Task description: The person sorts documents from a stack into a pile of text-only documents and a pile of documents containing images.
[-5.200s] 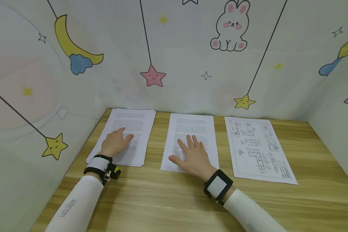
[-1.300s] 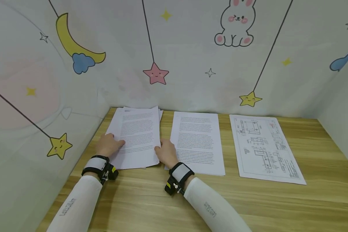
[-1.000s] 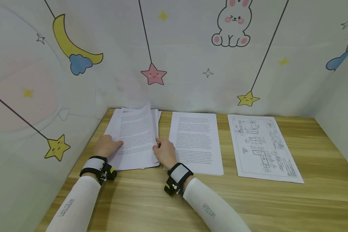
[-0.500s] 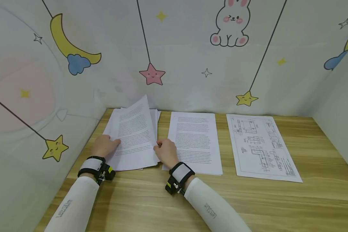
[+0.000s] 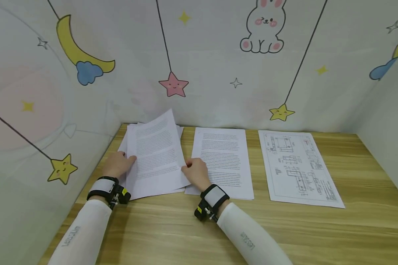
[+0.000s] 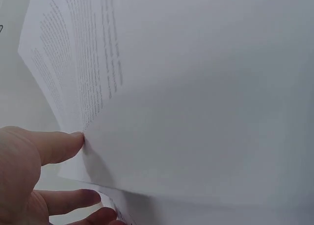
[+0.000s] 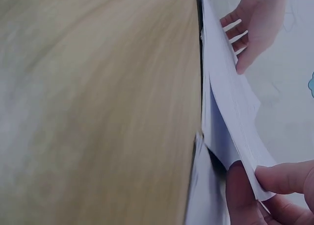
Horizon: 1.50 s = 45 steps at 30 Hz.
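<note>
A printed sheet of paper [image 5: 155, 151] is bowed up at an angle above the left paper stack [image 5: 180, 131], its far right corner standing highest. My right hand [image 5: 197, 173] pinches its right edge, thumb [image 7: 284, 177] on the printed face and fingers [image 7: 240, 195] behind. At the left edge, my left hand [image 5: 116, 164] has its thumb [image 6: 61, 145] pressed on the sheet and its other fingers [image 6: 73, 201] lower, by the paper beneath. The sheet hides most of the stack under it.
A middle stack of printed pages [image 5: 220, 158] lies right beside my right hand. Farther right is a sheet with technical drawings [image 5: 299, 169]. All rest on a wood-grain table [image 5: 172, 232], backed by a white wall covering [image 5: 212, 106] with cartoon figures.
My right hand has come from over the middle stack to the left one's edge. The top sheet has lifted and bowed, shifting slightly right and nearer, with both hands at its sides.
</note>
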Each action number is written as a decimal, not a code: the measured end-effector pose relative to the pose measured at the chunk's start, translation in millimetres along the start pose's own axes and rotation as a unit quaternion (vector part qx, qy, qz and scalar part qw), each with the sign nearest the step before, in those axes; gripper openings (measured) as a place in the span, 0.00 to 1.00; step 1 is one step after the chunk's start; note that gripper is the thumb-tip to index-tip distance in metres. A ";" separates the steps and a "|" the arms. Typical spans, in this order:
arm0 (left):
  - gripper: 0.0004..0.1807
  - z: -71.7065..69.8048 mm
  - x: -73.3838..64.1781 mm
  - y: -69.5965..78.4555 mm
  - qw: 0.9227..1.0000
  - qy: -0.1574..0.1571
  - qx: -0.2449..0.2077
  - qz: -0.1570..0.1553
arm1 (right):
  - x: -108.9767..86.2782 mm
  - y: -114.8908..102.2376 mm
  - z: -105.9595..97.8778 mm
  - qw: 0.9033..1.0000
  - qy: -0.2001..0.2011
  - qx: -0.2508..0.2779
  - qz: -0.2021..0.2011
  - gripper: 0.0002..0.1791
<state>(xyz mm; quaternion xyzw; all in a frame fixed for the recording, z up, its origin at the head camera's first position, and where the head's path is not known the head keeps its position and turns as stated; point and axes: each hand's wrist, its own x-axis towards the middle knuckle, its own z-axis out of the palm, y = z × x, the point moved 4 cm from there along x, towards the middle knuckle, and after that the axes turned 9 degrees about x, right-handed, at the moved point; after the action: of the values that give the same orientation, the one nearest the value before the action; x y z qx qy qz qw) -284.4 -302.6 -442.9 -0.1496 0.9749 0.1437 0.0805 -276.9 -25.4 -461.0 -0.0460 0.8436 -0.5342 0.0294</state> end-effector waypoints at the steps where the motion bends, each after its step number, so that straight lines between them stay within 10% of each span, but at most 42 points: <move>1: 0.38 -0.6 1.5 -0.3 1.000 -0.001 -0.002 0.003 | -0.1 1.2 -0.4 1.000 -0.003 -0.003 0.002 0.09; 21: 0.42 -5.0 22.7 -0.1 0.993 -0.027 -0.108 -0.028 | 3.5 12.6 1.9 0.998 -0.036 0.052 0.029 0.12; 30: 0.42 -4.3 21.1 -7.9 0.969 -0.018 -0.241 -0.058 | 3.9 11.5 2.5 0.994 -0.035 0.083 0.061 0.12; 39: 0.40 3.5 21.8 -18.6 0.941 -0.087 -0.326 0.006 | 5.1 12.3 8.9 0.990 -0.036 0.110 0.078 0.13; 45: 0.33 -1.5 18.1 -17.2 0.944 -0.073 -0.316 0.060 | 4.1 12.2 10.8 0.987 -0.043 0.124 0.091 0.16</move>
<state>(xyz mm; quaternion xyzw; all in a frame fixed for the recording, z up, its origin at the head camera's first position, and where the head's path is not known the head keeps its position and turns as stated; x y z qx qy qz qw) -296.3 -323.6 -449.6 -0.0981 0.8780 0.4596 0.0910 -280.5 -30.4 -476.7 0.0117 0.7693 -0.6275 0.1195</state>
